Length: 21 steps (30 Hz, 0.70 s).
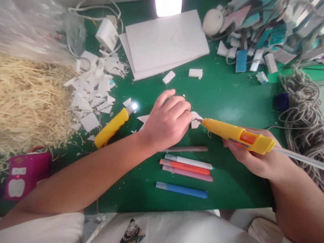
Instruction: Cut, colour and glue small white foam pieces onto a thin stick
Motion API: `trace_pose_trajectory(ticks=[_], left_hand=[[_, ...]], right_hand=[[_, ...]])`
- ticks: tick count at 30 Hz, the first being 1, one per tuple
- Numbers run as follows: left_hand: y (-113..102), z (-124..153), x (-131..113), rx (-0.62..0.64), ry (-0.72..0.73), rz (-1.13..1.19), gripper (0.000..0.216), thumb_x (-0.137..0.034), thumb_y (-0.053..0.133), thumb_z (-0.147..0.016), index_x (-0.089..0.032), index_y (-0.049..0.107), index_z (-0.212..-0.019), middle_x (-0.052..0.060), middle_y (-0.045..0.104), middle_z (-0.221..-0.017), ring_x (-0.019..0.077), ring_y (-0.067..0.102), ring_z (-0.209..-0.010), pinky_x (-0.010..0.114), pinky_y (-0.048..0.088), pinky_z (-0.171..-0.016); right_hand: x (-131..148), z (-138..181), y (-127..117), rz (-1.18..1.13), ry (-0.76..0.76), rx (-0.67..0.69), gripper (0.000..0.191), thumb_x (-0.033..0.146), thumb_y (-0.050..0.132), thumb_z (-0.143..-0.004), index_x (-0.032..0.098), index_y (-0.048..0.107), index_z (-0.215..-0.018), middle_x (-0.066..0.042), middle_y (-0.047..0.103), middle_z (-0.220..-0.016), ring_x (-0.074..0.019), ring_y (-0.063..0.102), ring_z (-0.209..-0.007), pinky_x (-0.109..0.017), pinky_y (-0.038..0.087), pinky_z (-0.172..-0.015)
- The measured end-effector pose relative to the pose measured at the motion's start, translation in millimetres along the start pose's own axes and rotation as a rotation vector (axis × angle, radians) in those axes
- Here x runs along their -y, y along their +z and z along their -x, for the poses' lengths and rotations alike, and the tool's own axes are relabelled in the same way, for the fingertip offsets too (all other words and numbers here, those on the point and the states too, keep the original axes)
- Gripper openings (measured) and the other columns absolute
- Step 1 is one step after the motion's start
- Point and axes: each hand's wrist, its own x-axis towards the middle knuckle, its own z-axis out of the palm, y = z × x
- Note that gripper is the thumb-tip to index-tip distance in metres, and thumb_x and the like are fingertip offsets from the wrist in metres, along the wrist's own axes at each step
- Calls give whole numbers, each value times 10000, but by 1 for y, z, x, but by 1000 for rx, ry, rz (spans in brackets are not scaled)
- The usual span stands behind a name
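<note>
My right hand (255,155) is wrapped round a yellow hot glue gun (227,133), with a clear glue stick (301,156) coming out of its back end. The gun's metal nozzle points left and meets a small piece of white foam board (196,123). My left hand (169,121) is curled closed over the table, its fingertips at that piece; the palm hides part of what it grips. Another white scrap (143,120) shows beside the left wrist. Left of this hand lies a yellow utility knife (112,128).
Several felt-tip pens (187,162) lie in front. White sheets (167,44) rest at the back below a bright lamp (168,7). Board offcuts (88,98) and wood shavings (27,101) are heaped left, blue and white scraps (268,37) and grey cord (303,125) right.
</note>
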Motion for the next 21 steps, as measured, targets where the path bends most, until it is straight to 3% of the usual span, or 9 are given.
trace_pose_trajectory(ticks=[6,10,15,21], left_hand=[[-2,0,0,13,-20,9,174,-220,507,-991,-212,672,-937,44,733,-1000,226,664,-1015,525,492,-1060],[-3,0,-1,29,10,78,224,-344,543,-999,-183,660,-1102,75,743,-1087,256,669,-1079,523,470,-1087],[0,0,-1,52,54,122,361,-313,574,-982,-142,584,-1299,98,751,-1131,260,675,-1103,510,469,-1094],[4,-2,-1,26,72,107,361,-271,560,-990,-107,568,-1311,104,761,-1097,243,684,-1086,478,492,-1080]], right_hand=[[-3,3,0,1,87,14,328,359,590,-905,247,476,-618,18,515,-496,-123,434,-381,-274,355,-356],[-5,4,0,-9,33,3,303,296,583,-921,240,481,-641,37,496,-503,-101,418,-377,-261,363,-379],[-3,3,0,-15,-27,4,277,215,581,-913,236,462,-663,48,510,-541,-85,423,-391,-249,365,-408],[-3,2,0,-5,-32,1,270,211,569,-918,239,451,-677,56,509,-568,-87,441,-417,-239,369,-414]])
